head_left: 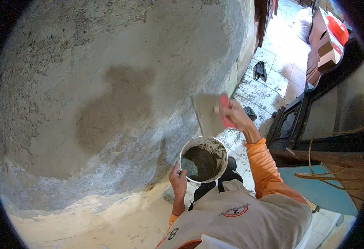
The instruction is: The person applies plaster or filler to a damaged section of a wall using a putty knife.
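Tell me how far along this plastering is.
Done: much of the wall carries smooth grey plaster, with a darker damp patch. In hand: the right hand holds a red-handled trowel; the left hand holds a bucket of mortar. Left: the rough whitish strip along the bottom.

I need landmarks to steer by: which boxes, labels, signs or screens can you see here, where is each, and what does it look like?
Cardboard box: top right, on the dark cabinet; brown sides, white top.
Red bag: top right, behind the box; rounded, bright red.
Round badge: bottom centre, on the grey vest; red ring, white middle.
Number patch: bottom, on the vest's left edge; dark figure on pale cloth.
No signs or lit screens show.
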A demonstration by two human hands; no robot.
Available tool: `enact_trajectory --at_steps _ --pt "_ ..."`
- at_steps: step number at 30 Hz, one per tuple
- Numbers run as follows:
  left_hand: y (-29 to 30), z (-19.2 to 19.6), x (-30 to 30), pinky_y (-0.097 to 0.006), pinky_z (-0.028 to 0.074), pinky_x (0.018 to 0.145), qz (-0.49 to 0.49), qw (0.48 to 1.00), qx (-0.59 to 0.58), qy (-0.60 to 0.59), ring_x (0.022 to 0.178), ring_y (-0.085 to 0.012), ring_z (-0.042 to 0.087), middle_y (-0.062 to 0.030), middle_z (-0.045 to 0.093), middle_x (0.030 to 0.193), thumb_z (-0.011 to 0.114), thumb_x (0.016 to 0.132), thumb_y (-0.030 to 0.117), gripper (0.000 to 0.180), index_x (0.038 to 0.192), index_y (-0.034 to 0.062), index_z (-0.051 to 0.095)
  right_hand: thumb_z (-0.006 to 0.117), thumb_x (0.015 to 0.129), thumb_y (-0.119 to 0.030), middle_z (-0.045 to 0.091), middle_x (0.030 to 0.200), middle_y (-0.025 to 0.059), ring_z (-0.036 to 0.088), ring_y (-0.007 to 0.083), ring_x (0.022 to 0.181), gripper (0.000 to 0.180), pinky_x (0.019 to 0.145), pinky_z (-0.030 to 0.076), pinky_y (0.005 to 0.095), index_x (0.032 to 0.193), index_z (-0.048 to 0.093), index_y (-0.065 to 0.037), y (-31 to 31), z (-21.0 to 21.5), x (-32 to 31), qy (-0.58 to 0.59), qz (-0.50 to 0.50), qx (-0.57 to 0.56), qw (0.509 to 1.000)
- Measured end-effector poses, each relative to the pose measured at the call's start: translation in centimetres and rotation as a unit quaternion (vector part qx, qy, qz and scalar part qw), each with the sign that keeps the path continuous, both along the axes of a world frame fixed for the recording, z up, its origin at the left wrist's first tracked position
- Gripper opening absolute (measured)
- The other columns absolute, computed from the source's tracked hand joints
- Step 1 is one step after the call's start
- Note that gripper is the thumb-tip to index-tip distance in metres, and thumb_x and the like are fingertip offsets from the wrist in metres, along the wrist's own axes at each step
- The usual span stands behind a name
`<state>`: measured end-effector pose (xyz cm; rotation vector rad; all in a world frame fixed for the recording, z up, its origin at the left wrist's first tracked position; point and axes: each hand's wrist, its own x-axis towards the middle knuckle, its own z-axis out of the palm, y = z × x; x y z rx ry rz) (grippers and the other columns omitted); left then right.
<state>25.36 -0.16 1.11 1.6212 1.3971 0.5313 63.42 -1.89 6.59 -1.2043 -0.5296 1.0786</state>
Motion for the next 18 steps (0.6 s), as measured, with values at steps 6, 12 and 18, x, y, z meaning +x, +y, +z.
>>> enact_trajectory --at_steps 6,12,18 --pt "0.7 -0.6 -2.3 -0.032 0.051 0.075 -0.043 0.997 0.035 0.047 0.080 -0.0149 0.061 -0.0105 0.069 0.096 0.064 0.089 0.004 0.053 0.142 0.0001 0.062 0.077 0.093 -0.019 0.062 0.083 -0.0050 0.053 0.0054 0.071 0.018 0.061 0.043 0.0258 0.103 0.071 -0.006 7.2 5.0 -1.1 0.012 -0.189 0.174 0.966" --pt "2.1 -1.2 -6.1 -0.036 0.051 0.068 -0.067 0.989 0.095 0.094 0.067 -0.0174 0.058 -0.0140 0.065 0.076 0.068 0.088 0.009 0.056 0.143 -0.0010 0.060 0.078 0.094 -0.018 0.067 0.094 -0.0028 0.059 0.0064 0.079 0.022 0.070 0.048 0.0252 0.110 0.070 -0.004 9.7 6.9 -2.8 -0.010 -0.239 0.173 0.955" --pt "3.3 -1.7 -9.5 -0.036 0.047 0.060 -0.065 0.987 0.066 0.133 0.059 -0.0155 0.050 -0.0092 0.058 0.066 0.070 0.088 0.009 0.060 0.146 0.0078 0.060 0.075 0.092 -0.018 0.066 0.087 -0.0009 0.058 0.0099 0.073 0.024 0.064 0.048 0.0298 0.109 0.072 -0.001 10.7 7.8 -1.9 -0.048 -0.340 0.144 0.928"
